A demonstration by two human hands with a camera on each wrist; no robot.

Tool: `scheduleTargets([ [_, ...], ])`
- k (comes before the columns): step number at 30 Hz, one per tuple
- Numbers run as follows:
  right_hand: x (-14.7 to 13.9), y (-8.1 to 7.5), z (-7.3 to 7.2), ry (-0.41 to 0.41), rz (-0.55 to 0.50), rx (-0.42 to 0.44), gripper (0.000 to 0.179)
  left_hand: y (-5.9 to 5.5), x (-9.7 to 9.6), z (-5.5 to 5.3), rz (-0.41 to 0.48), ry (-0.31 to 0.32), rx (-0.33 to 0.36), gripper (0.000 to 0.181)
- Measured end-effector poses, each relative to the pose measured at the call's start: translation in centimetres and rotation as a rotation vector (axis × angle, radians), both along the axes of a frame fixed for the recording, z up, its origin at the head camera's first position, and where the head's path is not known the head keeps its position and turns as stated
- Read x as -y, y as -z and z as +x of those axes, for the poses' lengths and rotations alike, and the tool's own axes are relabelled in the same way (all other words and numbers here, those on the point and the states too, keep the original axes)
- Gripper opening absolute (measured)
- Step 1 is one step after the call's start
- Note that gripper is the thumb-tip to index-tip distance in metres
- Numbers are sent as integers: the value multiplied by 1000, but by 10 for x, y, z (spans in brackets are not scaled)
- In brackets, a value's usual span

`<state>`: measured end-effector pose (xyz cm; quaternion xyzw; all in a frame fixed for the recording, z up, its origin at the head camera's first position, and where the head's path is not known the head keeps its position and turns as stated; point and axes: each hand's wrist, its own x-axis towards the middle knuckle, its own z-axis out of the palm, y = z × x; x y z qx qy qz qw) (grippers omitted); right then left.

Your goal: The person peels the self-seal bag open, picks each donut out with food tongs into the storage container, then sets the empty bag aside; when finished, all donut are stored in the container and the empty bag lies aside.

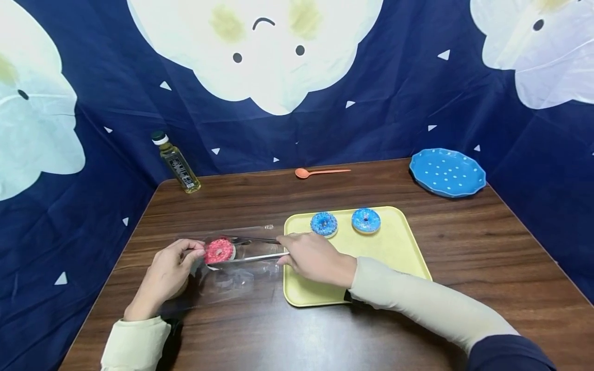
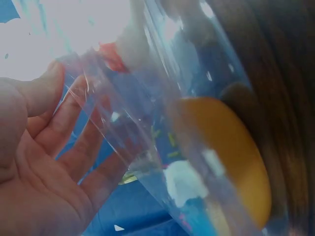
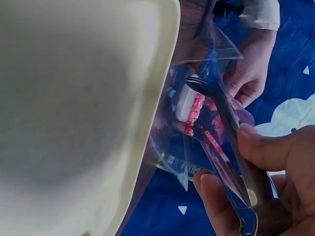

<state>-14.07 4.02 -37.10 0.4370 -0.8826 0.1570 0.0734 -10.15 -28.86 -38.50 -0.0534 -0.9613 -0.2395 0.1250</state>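
My left hand (image 1: 164,273) pinches the edge of a clear plastic bag (image 1: 229,283) lying on the table. My right hand (image 1: 317,257) grips metal tongs (image 1: 260,256), which reach leftward into the bag's mouth. A donut with red-pink icing (image 1: 219,251) is in the bag, at the tips of the tongs. In the right wrist view one tip of the tongs (image 3: 224,110) is forked, close beside the donut (image 3: 189,105). A rounded yellow-orange shape (image 2: 231,157) shows through the plastic in the left wrist view; I cannot tell what it is.
Under my right hand lies a yellow tray (image 1: 390,257) bearing two blue-iced donuts, one left (image 1: 324,224) and one right (image 1: 366,220). Along the back stand an oil bottle (image 1: 181,166), an orange spoon (image 1: 302,173) and a blue dotted plate (image 1: 447,175).
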Motion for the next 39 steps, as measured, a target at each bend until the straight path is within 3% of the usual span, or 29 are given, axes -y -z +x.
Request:
scheduleTargets([
  [9,-31,-4,7,31,-73,39,37,0,-1,2,9,2,8,9],
  [24,-91,-14,15,126,-99,10,46,4,1,2,17,-11,30,9],
  [39,-157,-18,19,245,-104,143,46,4,1,2,39,4,29,9],
])
